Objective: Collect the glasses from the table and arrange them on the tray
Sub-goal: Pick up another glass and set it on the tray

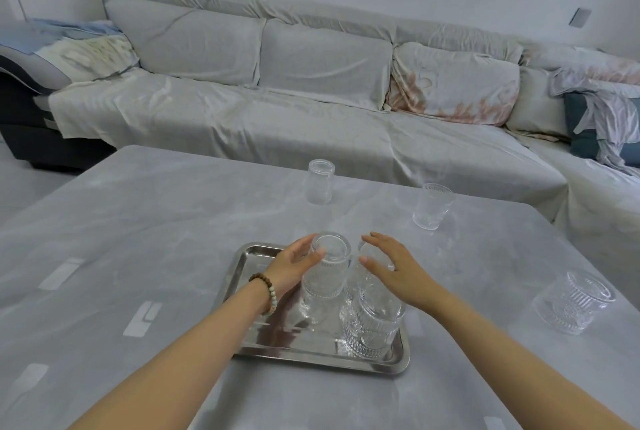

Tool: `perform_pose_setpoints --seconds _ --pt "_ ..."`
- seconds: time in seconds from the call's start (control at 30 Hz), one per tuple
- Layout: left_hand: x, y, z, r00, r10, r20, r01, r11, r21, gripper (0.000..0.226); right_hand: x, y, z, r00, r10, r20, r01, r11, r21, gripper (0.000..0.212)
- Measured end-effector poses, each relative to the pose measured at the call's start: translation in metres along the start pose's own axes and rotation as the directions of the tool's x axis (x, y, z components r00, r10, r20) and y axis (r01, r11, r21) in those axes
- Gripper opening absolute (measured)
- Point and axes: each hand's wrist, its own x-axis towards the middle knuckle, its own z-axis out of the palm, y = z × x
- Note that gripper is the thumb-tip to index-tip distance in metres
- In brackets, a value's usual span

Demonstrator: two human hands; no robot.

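Observation:
A steel tray (249, 277) lies on the table in front of me. Three clear glasses stand on it. My left hand (294, 265) wraps an upside-down ribbed glass (329, 277) at the tray's back, thumb on its base and fingers round the far side. My right hand (394, 270) hovers with fingers spread over a second glass (355, 279), mostly hidden by the palm. A wider ribbed glass (375, 325) sits upside down at the tray's front right. On the table stand a smooth upside-down glass (320, 184), an upright ribbed glass (433, 206) and a wide upside-down ribbed glass (575, 303).
The grey table (138, 239) has its far edge close to a long sofa (277, 111) draped in light cloth. Cushions and crumpled fabric (602, 118) lie at the sofa's right end. A bead bracelet (266, 291) circles my left wrist.

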Motion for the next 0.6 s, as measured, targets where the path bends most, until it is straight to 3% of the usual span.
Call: perform_pose_setpoints --seconds 0.17,0.33,0.6 --pt "0.026 0.017 -0.024 0.998 -0.014 -0.061 0.016 0.999 0.039 0.052 0.038 -0.003 -0.016 0.995 0.095 -0.029 -0.084 0.963 0.255 0.044" --pt "0.073 0.039 -0.052 0.989 -0.075 -0.125 0.076 0.997 0.002 0.048 0.102 -0.007 -0.023 0.974 0.223 0.051 -0.211 0.796 0.568 0.052" --pt "0.164 0.037 -0.058 0.981 -0.057 -0.186 0.057 0.998 -0.007 0.052 0.207 0.013 0.011 0.956 0.269 0.116 -0.282 0.731 0.621 0.066"
